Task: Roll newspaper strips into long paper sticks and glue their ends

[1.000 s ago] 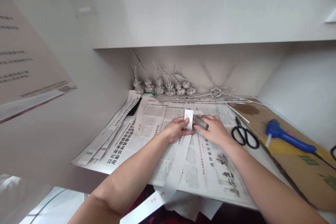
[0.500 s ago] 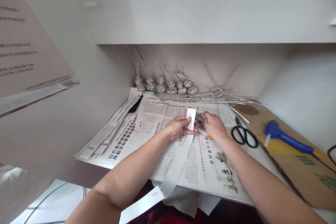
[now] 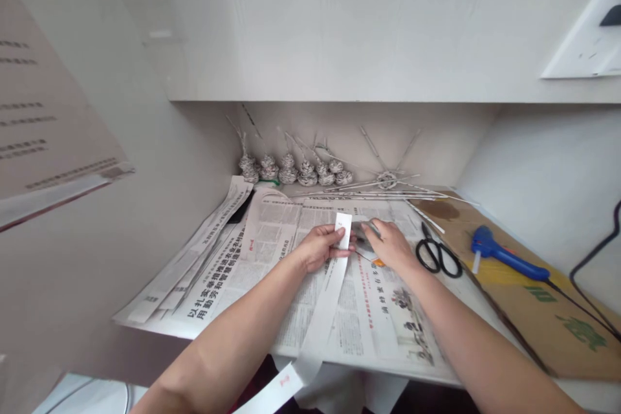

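Observation:
My left hand point(image 3: 323, 247) grips a long white paper strip point(image 3: 326, 301) near its upper end, thumb on top. The strip runs down over the table's front edge, where it folds and a piece with a red mark point(image 3: 284, 380) shows. Close beside it, my right hand point(image 3: 388, 242) has its fingers closed on a small dark grey object point(image 3: 365, 233), whose kind I cannot make out. Under that hand lie a thin metal rod and a bit of orange handle point(image 3: 378, 262). Newspaper point(image 3: 272, 226) spreads beneath both hands.
Black-handled scissors point(image 3: 439, 255) and a blue glue gun point(image 3: 507, 252) on cardboard point(image 3: 533, 330) lie to the right. Several woven paper gourds point(image 3: 288, 169) line the back, near rolled paper sticks point(image 3: 378, 194). Cut newspaper strips point(image 3: 194, 246) lie left. An overhead cabinet point(image 3: 339, 39) hangs above.
The view has tilted up and turned right, bringing a wall socket into sight. Both hands stay close together, the left still on the paper strip; the right hand's fingers have shifted slightly on the grey object.

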A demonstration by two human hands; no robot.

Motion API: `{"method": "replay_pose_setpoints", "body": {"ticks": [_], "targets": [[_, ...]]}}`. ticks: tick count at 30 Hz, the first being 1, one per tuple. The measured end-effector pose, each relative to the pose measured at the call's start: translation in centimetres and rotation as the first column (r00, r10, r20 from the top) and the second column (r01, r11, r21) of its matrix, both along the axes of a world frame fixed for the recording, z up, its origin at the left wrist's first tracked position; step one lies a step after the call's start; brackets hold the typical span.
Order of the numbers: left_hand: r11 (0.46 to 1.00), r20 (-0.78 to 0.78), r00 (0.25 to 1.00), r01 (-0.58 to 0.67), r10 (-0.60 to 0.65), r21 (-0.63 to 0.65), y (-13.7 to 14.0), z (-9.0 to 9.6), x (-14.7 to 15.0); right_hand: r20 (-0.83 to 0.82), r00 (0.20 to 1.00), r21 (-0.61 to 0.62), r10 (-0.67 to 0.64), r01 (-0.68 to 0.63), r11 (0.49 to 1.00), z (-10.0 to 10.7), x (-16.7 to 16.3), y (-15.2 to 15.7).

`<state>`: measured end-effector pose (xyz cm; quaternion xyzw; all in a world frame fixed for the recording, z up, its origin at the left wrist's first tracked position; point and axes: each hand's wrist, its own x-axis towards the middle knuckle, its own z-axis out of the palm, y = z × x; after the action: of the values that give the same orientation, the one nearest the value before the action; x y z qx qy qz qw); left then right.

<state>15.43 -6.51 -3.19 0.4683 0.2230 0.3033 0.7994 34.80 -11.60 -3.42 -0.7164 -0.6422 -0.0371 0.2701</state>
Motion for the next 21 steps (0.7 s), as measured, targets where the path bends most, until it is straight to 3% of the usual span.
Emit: {"method": "replay_pose_setpoints", "body": {"ticks": [4, 10, 14, 21], "targets": [[1.000, -0.019, 1.000, 0.012, -0.012, -0.004, -0.1, 0.0, 0.0, -0.033, 0.997, -0.018, 0.066, -0.066, 0.998, -0.4, 0.7, 0.0], [0.991, -0.037, 0.990, 0.134, -0.133, 0.025, -0.3, -0.2, -0.1, -0.028, 0.998, -0.021, -0.062, 0.061, 0.998, -0.4, 0.3, 0.7], [0.989, -0.042, 0.989, 0.146, -0.145, 0.029, -0.4, -0.2, -0.1, -0.011, 0.994, 0.026, -0.105, 0.105, 0.994, -0.4, -0.5, 0.9], [0.978, -0.063, 0.977, 0.207, -0.205, 0.020, -0.8, 0.3, -0.3, -0.185, 0.980, 0.059, -0.076, 0.089, 0.994, 0.2, -0.3, -0.1]]}}
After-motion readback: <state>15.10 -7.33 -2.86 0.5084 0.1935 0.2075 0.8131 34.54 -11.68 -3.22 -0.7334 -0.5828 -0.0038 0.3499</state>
